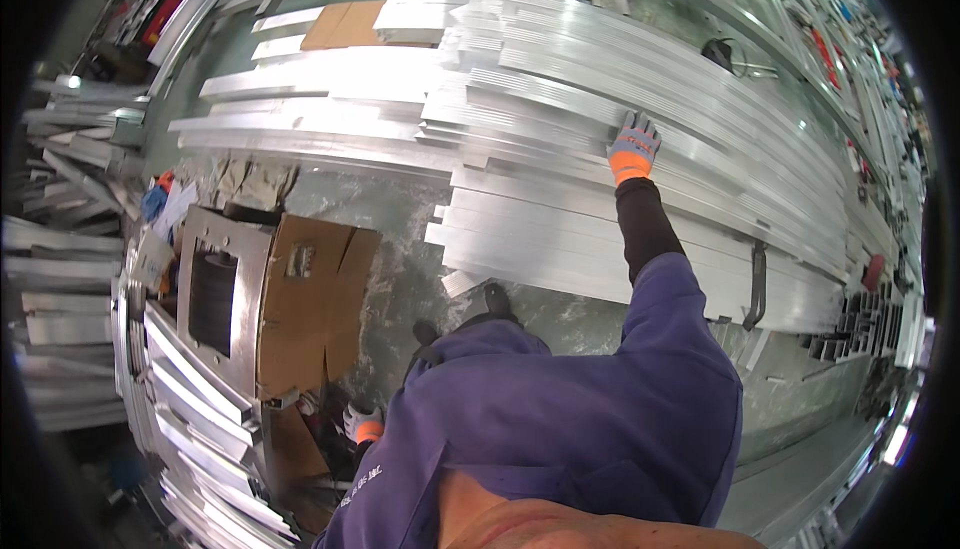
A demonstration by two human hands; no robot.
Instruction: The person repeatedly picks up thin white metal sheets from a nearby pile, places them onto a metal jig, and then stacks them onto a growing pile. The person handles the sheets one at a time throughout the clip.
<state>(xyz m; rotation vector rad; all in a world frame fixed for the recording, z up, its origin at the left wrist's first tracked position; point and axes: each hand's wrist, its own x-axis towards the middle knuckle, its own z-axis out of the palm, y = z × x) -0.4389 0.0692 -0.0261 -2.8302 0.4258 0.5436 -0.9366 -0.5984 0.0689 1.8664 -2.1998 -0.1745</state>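
My right hand [635, 144], in a grey work glove with an orange cuff, reaches forward and lies flat with fingers spread on a long silvery metal profile [570, 101]. That profile is part of a wide stack of similar ribbed lengths. Closer to my feet lie flat, smooth metal bars [560, 234], with a dark strap [757, 289] across their right part. My left hand [363, 423], gloved alike, hangs low at my left side near a cardboard sheet [315, 299]. Its fingers look loosely apart, and nothing shows in them.
Left of me stands a metal frame with a square opening [214, 299], against the cardboard. More metal lengths [200, 409] are piled at the lower left. Shorter bright profiles [310, 114] and a brown board [345, 25] lie at the far left. Hollow sections [860, 324] sit at right.
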